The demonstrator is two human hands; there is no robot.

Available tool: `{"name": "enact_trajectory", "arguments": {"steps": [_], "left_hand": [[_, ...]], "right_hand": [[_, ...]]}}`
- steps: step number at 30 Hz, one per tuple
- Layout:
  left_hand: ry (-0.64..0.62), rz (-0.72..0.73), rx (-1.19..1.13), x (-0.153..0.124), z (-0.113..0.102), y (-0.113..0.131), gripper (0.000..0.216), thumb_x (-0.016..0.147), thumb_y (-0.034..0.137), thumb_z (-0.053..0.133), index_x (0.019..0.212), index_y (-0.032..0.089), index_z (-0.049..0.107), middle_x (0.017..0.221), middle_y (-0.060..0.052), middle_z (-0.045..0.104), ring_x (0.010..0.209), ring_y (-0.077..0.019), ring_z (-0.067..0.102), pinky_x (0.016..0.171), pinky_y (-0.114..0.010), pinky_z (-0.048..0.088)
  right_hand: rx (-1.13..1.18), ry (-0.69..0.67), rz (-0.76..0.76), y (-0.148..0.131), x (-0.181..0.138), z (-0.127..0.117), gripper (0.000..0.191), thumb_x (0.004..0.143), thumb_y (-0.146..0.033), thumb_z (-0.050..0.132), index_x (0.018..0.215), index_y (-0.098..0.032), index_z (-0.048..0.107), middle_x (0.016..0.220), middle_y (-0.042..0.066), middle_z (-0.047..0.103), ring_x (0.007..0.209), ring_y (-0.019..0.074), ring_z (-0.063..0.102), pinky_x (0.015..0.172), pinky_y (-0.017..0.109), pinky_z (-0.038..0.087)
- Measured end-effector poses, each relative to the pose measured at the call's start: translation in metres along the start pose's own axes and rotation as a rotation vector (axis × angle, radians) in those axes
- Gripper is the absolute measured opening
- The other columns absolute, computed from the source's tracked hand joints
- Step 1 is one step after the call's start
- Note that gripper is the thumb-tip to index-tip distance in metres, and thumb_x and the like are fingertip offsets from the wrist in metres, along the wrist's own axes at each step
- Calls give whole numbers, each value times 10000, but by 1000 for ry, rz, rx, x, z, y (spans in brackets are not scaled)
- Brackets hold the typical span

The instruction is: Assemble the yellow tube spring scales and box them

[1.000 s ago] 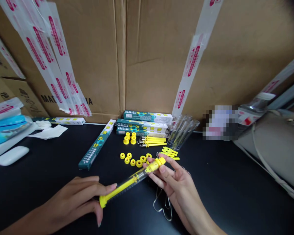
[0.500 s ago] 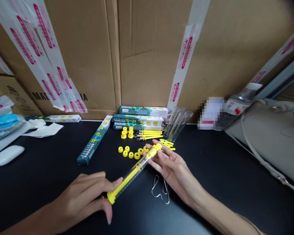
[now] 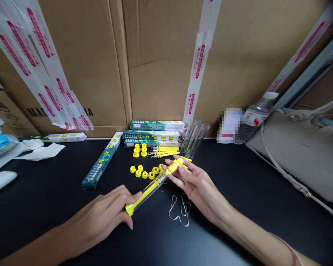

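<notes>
A clear tubular spring scale with yellow ends and a yellow inner part is held at a slant over the black table. My right hand grips its upper yellow end between thumb and fingers. At the lower yellow end, my left hand is closed, its fingers partly hiding that end. Beyond the tube lie several yellow ring caps, yellow flanged caps and yellow rods with springs. Bent metal hooks rest on the table below my right hand.
Printed boxes are stacked at the back, with another box lying to their left. Clear tubes lean near the large carton. To the right stand a bottle and a beige bag. Tissues and a white mouse are leftward.
My left hand and the scale's lower end have risen slightly, making the tube less steep. My right hand keeps its hold. The whole view has shifted a little, with background things moving left.
</notes>
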State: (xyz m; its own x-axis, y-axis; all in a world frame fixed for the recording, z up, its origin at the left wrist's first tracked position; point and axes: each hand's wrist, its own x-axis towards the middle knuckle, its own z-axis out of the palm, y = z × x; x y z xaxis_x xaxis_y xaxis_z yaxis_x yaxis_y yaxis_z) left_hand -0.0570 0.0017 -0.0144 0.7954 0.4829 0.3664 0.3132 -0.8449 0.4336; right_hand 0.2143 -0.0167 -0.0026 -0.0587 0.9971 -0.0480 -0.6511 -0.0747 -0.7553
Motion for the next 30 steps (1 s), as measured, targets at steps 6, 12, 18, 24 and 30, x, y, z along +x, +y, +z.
{"name": "enact_trajectory", "arguments": {"steps": [6, 12, 18, 24, 30], "left_hand": [[-38, 18, -47, 10, -2, 8, 269, 1054, 180, 372, 1237, 197, 567, 780, 37, 619, 603, -68, 661, 661, -140, 514], [-101, 170, 113, -4, -9, 4, 306, 1038, 145, 421, 1339, 175, 471, 832, 15, 653, 654, -93, 669, 580, -174, 472], [-119, 223, 187, -6, -9, 3, 319, 1037, 142, 437, 1356, 146, 454, 800, 22, 669, 625, -99, 650, 542, -203, 446], [-106, 250, 223, 3, -17, 15, 305, 1086, 183, 271, 1321, 139, 460, 786, 26, 720, 653, -110, 675, 575, -220, 469], [-6, 304, 292, 10, -21, 25, 347, 1099, 217, 188, 1163, 152, 523, 754, 52, 753, 570, -100, 657, 522, -232, 451]], "right_hand": [[-40, 1, -17, -9, -3, -3, 195, 858, -171, 739, 1047, -163, 695, 1104, 87, 762, 1064, 263, 716, 1054, 430, 489], [-23, -45, -6, -3, -12, 2, 294, 882, -155, 713, 1172, -173, 673, 1150, 94, 749, 1108, 272, 697, 1071, 446, 473], [-5, -43, 9, -1, -11, -3, 277, 908, -137, 682, 1183, -160, 662, 1128, 94, 757, 1082, 243, 710, 1024, 375, 517], [-20, -76, 15, 1, -11, -4, 114, 922, -146, 666, 1031, -124, 691, 1164, 117, 737, 1116, 267, 690, 1023, 381, 520], [-9, -69, 34, 1, -13, -2, 51, 906, -149, 689, 869, -121, 669, 1141, 125, 742, 1118, 281, 689, 1026, 394, 516]]}}
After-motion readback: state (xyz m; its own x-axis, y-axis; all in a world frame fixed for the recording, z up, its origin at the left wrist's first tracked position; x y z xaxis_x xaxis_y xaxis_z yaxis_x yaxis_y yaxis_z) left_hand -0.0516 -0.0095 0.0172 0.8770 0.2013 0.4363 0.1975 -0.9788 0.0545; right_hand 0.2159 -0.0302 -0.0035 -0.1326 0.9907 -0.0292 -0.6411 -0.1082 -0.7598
